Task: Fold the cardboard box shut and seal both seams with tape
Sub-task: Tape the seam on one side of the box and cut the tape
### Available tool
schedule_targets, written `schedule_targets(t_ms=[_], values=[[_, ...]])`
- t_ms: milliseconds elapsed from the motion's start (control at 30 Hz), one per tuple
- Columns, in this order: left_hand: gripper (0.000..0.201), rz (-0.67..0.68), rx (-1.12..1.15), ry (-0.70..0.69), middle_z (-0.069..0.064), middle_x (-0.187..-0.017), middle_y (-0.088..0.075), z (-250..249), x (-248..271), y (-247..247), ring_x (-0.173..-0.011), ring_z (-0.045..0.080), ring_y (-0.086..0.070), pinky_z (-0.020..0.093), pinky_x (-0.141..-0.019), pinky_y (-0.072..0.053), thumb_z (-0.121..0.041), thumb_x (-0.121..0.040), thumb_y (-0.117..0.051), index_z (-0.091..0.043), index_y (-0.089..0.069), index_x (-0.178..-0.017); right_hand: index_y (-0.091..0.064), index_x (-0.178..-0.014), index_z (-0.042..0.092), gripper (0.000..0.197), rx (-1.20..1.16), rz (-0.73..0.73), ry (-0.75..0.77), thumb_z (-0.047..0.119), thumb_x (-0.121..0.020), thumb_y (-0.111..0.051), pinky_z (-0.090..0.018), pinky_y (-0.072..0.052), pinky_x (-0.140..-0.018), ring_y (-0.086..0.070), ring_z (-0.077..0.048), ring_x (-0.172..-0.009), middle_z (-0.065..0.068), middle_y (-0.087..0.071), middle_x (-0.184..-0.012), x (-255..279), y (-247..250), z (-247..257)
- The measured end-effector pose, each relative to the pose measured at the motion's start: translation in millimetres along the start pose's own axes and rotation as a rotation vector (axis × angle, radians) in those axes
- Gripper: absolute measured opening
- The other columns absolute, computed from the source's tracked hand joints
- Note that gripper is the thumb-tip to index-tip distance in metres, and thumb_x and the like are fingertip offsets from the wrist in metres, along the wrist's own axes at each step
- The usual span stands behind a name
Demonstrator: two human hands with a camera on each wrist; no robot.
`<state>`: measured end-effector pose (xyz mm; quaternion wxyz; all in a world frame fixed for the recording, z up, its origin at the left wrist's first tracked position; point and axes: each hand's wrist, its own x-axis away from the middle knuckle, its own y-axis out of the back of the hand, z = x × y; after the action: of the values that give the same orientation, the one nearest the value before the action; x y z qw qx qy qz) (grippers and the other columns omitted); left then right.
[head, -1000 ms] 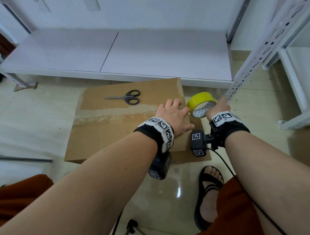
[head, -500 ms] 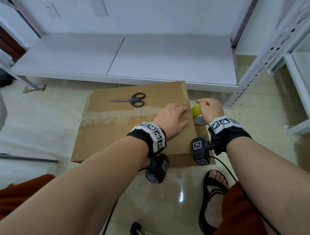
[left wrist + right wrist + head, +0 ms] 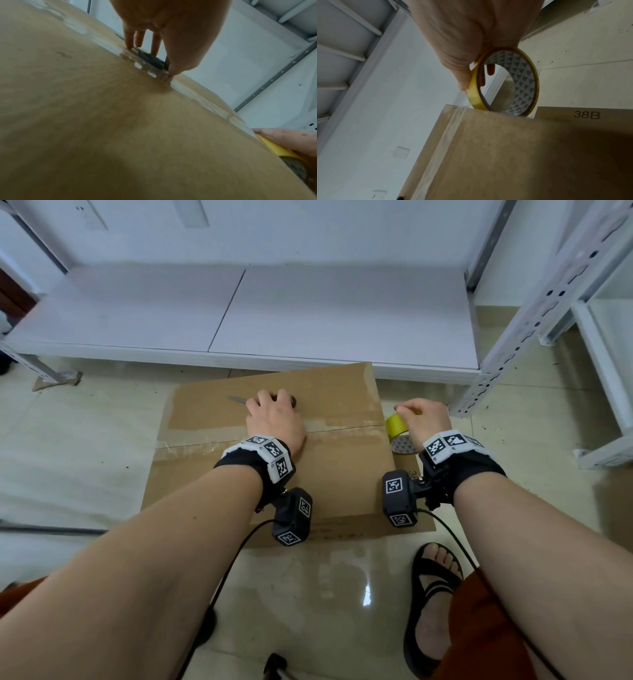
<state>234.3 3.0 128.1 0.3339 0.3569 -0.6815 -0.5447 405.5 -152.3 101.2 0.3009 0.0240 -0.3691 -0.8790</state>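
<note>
cardboard box (image 3: 274, 467) flat on the floor, flaps folded | left hand (image 3: 274, 419) fingertips down on scissors (image 3: 236, 399) atop it | right hand (image 3: 424, 417) pinching tape roll (image 3: 397, 426) at the box's right edge

The right hand (image 3: 471, 33) grips a yellow tape roll (image 3: 529, 75) upright, just over the taped edge of the cardboard box (image 3: 505, 155).

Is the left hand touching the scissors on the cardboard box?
Touching. In the left wrist view, the left hand has its fingers on the dark handles of the scissors, which lie on the cardboard box.
</note>
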Motion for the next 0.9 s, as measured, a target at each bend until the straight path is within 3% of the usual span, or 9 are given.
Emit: schedule_targets(t_ms=[100, 233, 333, 433, 533, 633, 700, 800, 900], values=[[0.025, -0.03, -0.001, -0.06, 0.018, -0.125, -0.045, 3, 1, 0, -0.116, 0.036, -0.038, 0.039, -0.089, -0.04, -0.023, -0.093, -0.051, -0.011, -0.053, -0.115, -0.074, -0.099, 0.014, 0.024, 0.004, -0.001, 0.01, 0.026, -0.091, -0.054, -0.045, -0.042, -0.099, -0.055, -0.028, -0.112, -0.004, -0.071, -0.108, 0, 0, 4], [0.025, -0.03, 0.11, -0.183, 0.018, -0.124, -0.045, 4, 8, 4, -0.117, 0.035, -0.036, 0.039, -0.094, -0.038, -0.024, -0.094, -0.052, -0.009, -0.055, -0.113, -0.076, -0.096, 0.015, 0.028, -0.081, -0.014, -0.044, 0.029, -0.091, -0.052, -0.041, -0.045, -0.096, -0.058, -0.026, -0.108, -0.005, -0.071, -0.106, 5, 4, 12], [0.02, -0.042, 0.278, -0.326, 0.016, -0.128, -0.043, -2, 21, 10, -0.122, 0.031, -0.033, 0.035, -0.1, -0.032, -0.02, -0.093, -0.054, -0.008, -0.057, -0.109, -0.076, -0.087, 0.006, 0.027, -0.041, -0.19, 0.061, 0.028, -0.089, -0.059, -0.038, -0.042, -0.098, -0.059, -0.025, -0.107, -0.008, -0.071, -0.104, 13, 11, 23], [0.017, -0.005, 0.409, -0.389, 0.016, -0.131, -0.042, -14, 33, 14, -0.125, 0.03, -0.034, 0.033, -0.104, -0.03, -0.017, -0.092, -0.058, -0.008, -0.06, -0.106, -0.071, -0.073, 0.008, 0.025, -0.14, -0.307, 0.103, 0.029, -0.085, -0.068, -0.033, -0.049, -0.082, -0.063, -0.019, -0.079, -0.007, -0.071, -0.083, 26, 24, 43], [0.013, 0.057, 0.605, -0.347, 0.012, -0.124, -0.046, -27, 41, 21, -0.113, 0.024, -0.046, 0.028, -0.099, -0.037, -0.015, -0.091, -0.059, -0.01, -0.061, -0.103, -0.06, -0.06, 0.011, 0.04, -0.246, -0.161, 0.003, 0.037, -0.09, -0.058, -0.025, -0.05, -0.061, -0.057, -0.016, -0.052, -0.006, -0.064, -0.06, 42, 32, 64], [0.01, 0.092, 0.753, -0.329, 0.006, -0.119, -0.047, -40, 51, 32, -0.101, 0.013, -0.048, 0.014, -0.088, -0.034, -0.016, -0.093, -0.058, -0.013, -0.06, -0.102, -0.065, -0.074, 0.004, 0.031, -0.322, 0.18, -0.077, 0.027, -0.093, -0.056, -0.023, -0.051, -0.054, -0.057, -0.017, -0.052, -0.009, -0.062, -0.063, 58, 36, 79], [0.007, 0.111, 0.821, -0.366, 0.006, -0.118, -0.05, -48, 59, 36, -0.107, 0.016, -0.051, 0.02, -0.095, -0.038, -0.016, -0.092, -0.058, -0.014, -0.059, -0.1, -0.063, -0.084, 0.0, 0.022, -0.516, 0.397, -0.151, 0.021, -0.091, -0.061, -0.028, -0.056, -0.059, -0.059, -0.018, -0.055, -0.011, -0.063, -0.067, 65, 36, 84], [0.007, 0.152, 0.912, -0.39, 0.007, -0.112, -0.058, -55, 67, 35, -0.108, 0.021, -0.057, 0.04, -0.097, -0.047, -0.015, -0.091, -0.057, -0.022, -0.058, -0.094, -0.063, -0.083, 0.0, 0.017, -0.778, 0.518, -0.257, 0.015, -0.09, -0.061, -0.023, -0.055, -0.054, -0.061, -0.013, -0.051, -0.009, -0.063, -0.067, 69, 36, 82], [0.017, 0.24, 1.076, -0.368, 0.011, -0.11, -0.064, -60, 73, 37, -0.102, 0.022, -0.063, 0.036, -0.088, -0.054, -0.011, -0.092, -0.056, -0.028, -0.055, -0.089, -0.065, -0.086, 0.003, 0.027, -0.768, 0.543, -0.293, 0.03, -0.085, -0.068, -0.023, -0.05, -0.047, -0.06, -0.012, -0.049, -0.006, -0.062, -0.063, 64, 40, 70]])
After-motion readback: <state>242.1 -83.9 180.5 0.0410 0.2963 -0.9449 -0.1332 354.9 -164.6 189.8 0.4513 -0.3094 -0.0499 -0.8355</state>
